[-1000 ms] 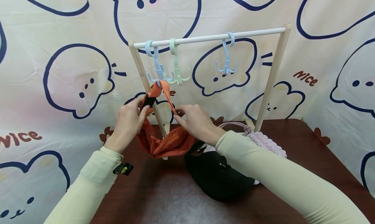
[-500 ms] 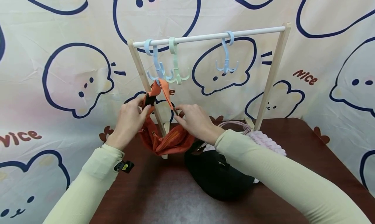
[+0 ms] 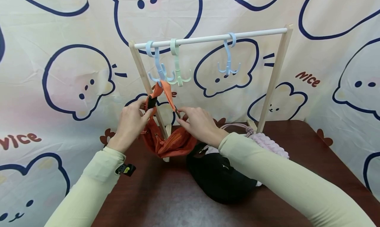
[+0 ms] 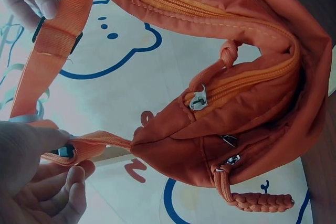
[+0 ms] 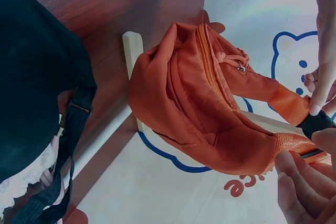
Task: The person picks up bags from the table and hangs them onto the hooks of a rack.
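Observation:
An orange waist bag (image 3: pixel 175 143) hangs by its strap (image 3: pixel 167 92) from a light blue hook (image 3: pixel 160 72) on the rack's left end. My left hand (image 3: pixel 130 125) pinches one side of the strap by its black buckle (image 3: pixel 152 102). On the other side, my right hand (image 3: pixel 200 123) pinches the strap at a dark slider. In the left wrist view, the bag's zippers (image 4: pixel 198 100) and a braided cord pull (image 4: pixel 262 202) show, with the left thumb over the buckle. The right wrist view has the bag body (image 5: pixel 178 87) sagging below both hands.
A green hook (image 3: pixel 178 69) and another blue hook (image 3: pixel 229 59) hang from the white rail (image 3: pixel 205 39) of the wooden stand (image 3: pixel 274 78). On the brown table (image 3: pixel 166 194), a black bag (image 3: pixel 219 181) lies against a pale lilac woven bag (image 3: pixel 271 144). Patterned cloth covers the wall behind.
The orange bag's body has risen slightly, and the right hand's slider shows more on the strap. Both hands stay almost in place.

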The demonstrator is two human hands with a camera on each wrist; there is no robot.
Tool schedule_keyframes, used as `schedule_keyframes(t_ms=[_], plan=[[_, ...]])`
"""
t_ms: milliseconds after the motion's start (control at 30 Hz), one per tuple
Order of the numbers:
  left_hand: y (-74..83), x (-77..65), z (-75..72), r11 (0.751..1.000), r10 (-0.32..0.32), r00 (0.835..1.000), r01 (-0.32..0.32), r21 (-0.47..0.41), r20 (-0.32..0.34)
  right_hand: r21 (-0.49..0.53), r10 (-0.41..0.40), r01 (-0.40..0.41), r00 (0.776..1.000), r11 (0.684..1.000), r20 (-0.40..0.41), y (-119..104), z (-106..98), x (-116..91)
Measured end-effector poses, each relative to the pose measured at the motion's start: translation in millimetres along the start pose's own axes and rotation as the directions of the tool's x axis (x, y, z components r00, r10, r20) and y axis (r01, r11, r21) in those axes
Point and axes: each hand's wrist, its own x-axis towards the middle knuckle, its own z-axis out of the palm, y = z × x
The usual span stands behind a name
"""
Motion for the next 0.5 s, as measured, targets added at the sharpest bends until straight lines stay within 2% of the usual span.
schedule_keyframes(t_ms=[500], plan=[[0.2,1.1,0.9,1.0,-0.01,1.0,0.01,0.0,0.011,-0.014,0.009,-0.009,1.0,1.0,0.006,1.1,-1.8,-0.8]])
